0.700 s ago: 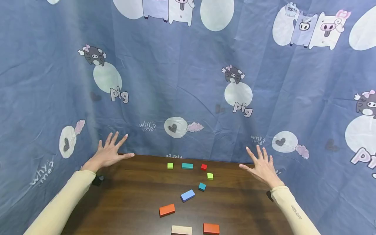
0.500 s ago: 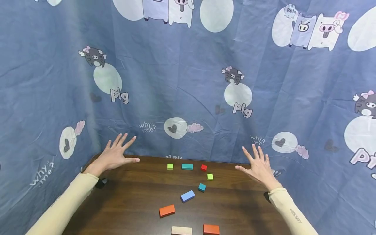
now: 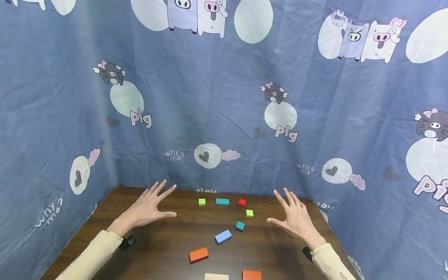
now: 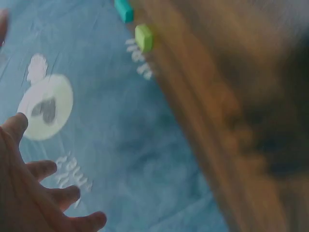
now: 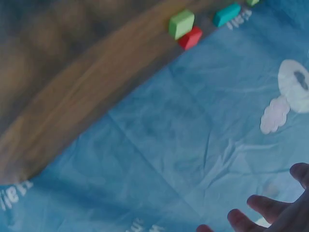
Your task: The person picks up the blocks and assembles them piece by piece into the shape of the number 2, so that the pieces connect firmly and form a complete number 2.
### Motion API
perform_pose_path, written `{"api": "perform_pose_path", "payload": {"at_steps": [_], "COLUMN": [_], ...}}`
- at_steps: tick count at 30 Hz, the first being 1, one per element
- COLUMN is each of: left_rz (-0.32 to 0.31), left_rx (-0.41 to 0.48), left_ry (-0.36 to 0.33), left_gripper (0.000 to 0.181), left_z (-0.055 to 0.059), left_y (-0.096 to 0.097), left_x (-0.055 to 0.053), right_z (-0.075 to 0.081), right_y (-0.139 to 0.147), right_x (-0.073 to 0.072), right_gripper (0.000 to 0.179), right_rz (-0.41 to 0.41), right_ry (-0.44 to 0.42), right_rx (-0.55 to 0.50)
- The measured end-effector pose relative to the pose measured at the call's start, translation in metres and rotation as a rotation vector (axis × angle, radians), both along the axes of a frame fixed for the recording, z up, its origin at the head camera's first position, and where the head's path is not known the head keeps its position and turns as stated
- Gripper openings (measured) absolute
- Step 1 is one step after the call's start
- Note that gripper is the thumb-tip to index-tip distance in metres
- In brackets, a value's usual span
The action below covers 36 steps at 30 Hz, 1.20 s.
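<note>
Can see at far left the left hand [image 3: 148, 208] raised above the table [image 3: 157, 252], with fingers spread wide and thumb well apart, holding nothing. Might, if swept inward low, knock blocks aside, given fingers so splayed; might also scrape the wood with the dark device [image 3: 127, 243] at the wrist. Farther right, find the left orange block [image 3: 198, 255], turned at an angle near the front; could twist out of a pinch at its corners because of that turn. Behind, make out the left lime block [image 3: 202, 202], close to the hanging cloth [image 3: 210, 116]; could get pushed into the fabric by too deep a reach. Then find the cream block [image 3: 216, 277], cut off by the lower border of the head view, so easily overlooked. See the long teal block [image 3: 222, 202] at the back and, nearer, the blue block [image 3: 223, 237], lying aslant. Continue to the small teal block [image 3: 240, 226], the red block [image 3: 242, 202] and the right lime block [image 3: 249, 213]: lying near each other, so liable to be nudged by fingers meant for just 1. Note in front the right orange block [image 3: 252, 275], likewise cut off. Lastly, see the right hand [image 3: 294, 217], equally wide and without a hold; could collide with the left over the middle from converging together. Count 9 blocks, all untouched.
</note>
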<state>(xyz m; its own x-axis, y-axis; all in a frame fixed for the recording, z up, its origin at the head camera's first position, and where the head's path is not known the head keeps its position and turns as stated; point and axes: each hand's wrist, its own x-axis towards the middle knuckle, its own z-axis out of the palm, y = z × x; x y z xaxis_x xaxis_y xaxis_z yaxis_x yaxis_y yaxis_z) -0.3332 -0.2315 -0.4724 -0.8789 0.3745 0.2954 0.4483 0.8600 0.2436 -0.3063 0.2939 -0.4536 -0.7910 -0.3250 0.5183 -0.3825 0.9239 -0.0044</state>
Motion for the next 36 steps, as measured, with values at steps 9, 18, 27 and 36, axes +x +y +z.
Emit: {"api": "perform_pose_path", "payload": {"at_steps": [9, 18, 27, 36], "left_rz": [-0.071, -0.097, -0.124, -0.183], "left_rx": [0.053, 0.073, 0.065, 0.09], "left_ry": [0.006, -0.001, -0.065, -0.028], "left_gripper": [0.08, 0.078, 0.072, 0.074], "left_z": [-0.041, -0.054, -0.07, -0.079], "left_y": [0.016, 0.047, 0.072, 0.086], "left_x": [0.021, 0.041, 0.06, 0.072], "right_z": [-0.032, -0.056, -0.074, -0.084], "right_y": [-0.012, -0.035, -0.054, -0.071], "right_x": [0.022, 0.04, 0.05, 0.055], "right_gripper": [0.099, 0.1, 0.101, 0.092], "right_rz": [0.04, 0.101, 0.14, 0.199], "right_ry": [0.014, -0.024, -0.022, 0.02], "right_rx": [-0.004, 0.021, 0.047, 0.08]}}
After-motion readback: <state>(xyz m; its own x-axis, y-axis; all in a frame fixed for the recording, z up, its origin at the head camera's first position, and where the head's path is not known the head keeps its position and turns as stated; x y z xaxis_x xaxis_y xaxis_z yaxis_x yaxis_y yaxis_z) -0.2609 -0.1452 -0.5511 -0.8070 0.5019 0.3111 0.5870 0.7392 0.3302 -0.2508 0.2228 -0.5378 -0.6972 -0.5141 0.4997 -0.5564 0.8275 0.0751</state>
